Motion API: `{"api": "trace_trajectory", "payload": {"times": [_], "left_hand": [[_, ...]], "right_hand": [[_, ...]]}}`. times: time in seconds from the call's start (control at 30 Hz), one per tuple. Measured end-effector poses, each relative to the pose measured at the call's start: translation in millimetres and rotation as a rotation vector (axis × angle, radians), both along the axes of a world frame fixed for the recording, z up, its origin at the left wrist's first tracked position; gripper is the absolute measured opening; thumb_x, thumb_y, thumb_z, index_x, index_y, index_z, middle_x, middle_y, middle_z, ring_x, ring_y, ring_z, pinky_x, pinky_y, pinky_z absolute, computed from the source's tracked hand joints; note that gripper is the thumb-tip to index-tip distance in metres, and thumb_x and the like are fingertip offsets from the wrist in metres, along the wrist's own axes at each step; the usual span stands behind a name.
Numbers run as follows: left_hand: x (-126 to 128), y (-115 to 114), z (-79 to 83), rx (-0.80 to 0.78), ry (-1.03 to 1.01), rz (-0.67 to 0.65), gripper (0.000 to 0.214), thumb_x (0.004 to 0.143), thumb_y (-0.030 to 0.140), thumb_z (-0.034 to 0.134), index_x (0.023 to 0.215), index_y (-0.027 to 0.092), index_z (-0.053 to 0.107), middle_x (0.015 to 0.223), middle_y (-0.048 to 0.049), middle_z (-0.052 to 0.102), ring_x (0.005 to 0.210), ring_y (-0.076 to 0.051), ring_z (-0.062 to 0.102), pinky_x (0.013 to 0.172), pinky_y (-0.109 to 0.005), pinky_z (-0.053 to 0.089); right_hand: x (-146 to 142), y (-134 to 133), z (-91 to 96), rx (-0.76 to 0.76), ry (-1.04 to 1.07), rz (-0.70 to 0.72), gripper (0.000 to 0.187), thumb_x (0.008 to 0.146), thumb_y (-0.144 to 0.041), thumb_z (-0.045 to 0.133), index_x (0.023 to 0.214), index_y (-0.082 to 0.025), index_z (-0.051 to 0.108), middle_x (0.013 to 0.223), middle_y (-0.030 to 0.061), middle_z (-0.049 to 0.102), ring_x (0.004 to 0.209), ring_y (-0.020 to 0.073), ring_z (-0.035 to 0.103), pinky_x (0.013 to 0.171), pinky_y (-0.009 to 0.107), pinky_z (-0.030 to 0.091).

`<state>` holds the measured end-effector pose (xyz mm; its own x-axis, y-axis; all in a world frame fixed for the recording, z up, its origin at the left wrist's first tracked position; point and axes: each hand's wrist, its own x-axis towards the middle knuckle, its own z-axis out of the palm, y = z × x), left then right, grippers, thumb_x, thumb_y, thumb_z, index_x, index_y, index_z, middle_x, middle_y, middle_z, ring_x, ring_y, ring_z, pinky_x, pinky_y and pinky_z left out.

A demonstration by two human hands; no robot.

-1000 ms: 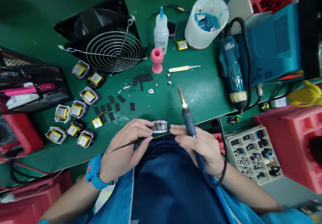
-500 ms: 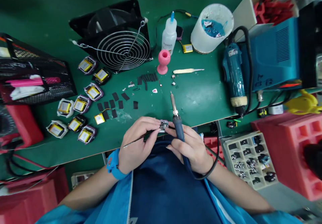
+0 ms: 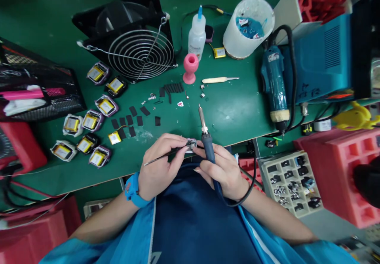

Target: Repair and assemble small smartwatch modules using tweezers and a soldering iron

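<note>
Our left hand [image 3: 160, 171] pinches tweezers [image 3: 157, 159] and a small circuit module [image 3: 191, 143] at the table's [image 3: 237, 109] near edge. Our right hand [image 3: 224, 171] is closed around the soldering iron [image 3: 208, 148], just beside the module, its tip pointing away from us.

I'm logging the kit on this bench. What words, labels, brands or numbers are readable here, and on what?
No text can be read with certainty.
Label on the blue electric screwdriver: too small to read.
Label on the white bottle: blurred.
Dark handwritten marks on the blue box: not legible.
</note>
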<state>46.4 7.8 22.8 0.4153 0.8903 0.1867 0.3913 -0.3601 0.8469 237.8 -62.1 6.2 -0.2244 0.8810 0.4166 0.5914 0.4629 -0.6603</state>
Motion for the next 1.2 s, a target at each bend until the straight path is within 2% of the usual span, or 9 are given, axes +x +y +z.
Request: {"api": "trace_trajectory", "payload": {"times": [0.23, 0.47, 0.67, 0.8, 1.2], "left_hand": [[0, -1, -2.7, -0.011, -0.01, 0.002, 0.014, 0.095, 0.012, 0.067, 0.104, 0.022, 0.064, 0.102, -0.0022, 0.075, 0.098, -0.017, 0.073, 0.085, -0.034, 0.062], [1, -1, -1.5, 0.007, 0.032, 0.004, 0.008, 0.097, 0.016, 0.066, 0.103, 0.021, 0.065, 0.101, -0.0027, 0.075, 0.097, -0.018, 0.074, 0.084, -0.035, 0.064], [-12, 9, -0.6, 0.007, 0.017, -0.159, 0.014, 0.096, 0.011, 0.065, 0.103, 0.022, 0.068, 0.107, -0.002, 0.075, 0.103, -0.018, 0.074, 0.09, -0.033, 0.063], [-17, 15, 2.4, -0.019, 0.039, -0.216, 0.014, 0.095, 0.012, 0.067, 0.104, 0.022, 0.069, 0.106, -0.0042, 0.076, 0.102, -0.018, 0.074, 0.089, -0.033, 0.063], [-18, 15, 2.4, 0.018, 0.042, -0.241, 0.016, 0.094, 0.009, 0.067, 0.104, 0.021, 0.069, 0.109, -0.004, 0.076, 0.104, -0.016, 0.074, 0.092, -0.027, 0.06]], "right_hand": [[0, 1, -1.5, 0.031, -0.017, -0.013, 0.008, 0.094, -0.018, 0.07, 0.09, -0.02, 0.063, 0.111, 0.0151, 0.08, 0.121, 0.0301, 0.071, 0.094, 0.046, 0.065], [1, -2, -5.1, 0.002, -0.001, -0.005, 0.006, 0.093, -0.018, 0.07, 0.092, -0.021, 0.065, 0.116, 0.0135, 0.079, 0.125, 0.0291, 0.069, 0.096, 0.047, 0.064], [1, 0, -3.6, 0.016, -0.024, -0.023, 0.006, 0.094, -0.019, 0.068, 0.091, -0.022, 0.064, 0.112, 0.0116, 0.08, 0.121, 0.0279, 0.071, 0.094, 0.045, 0.065], [0, 1, -2.8, 0.03, -0.022, -0.023, 0.007, 0.093, -0.017, 0.07, 0.09, -0.019, 0.064, 0.11, 0.0145, 0.08, 0.119, 0.0299, 0.072, 0.092, 0.045, 0.066], [0, 2, -1.4, 0.036, -0.018, -0.026, 0.007, 0.095, -0.018, 0.069, 0.09, -0.018, 0.064, 0.109, 0.0156, 0.08, 0.119, 0.0301, 0.072, 0.093, 0.045, 0.066]]}}
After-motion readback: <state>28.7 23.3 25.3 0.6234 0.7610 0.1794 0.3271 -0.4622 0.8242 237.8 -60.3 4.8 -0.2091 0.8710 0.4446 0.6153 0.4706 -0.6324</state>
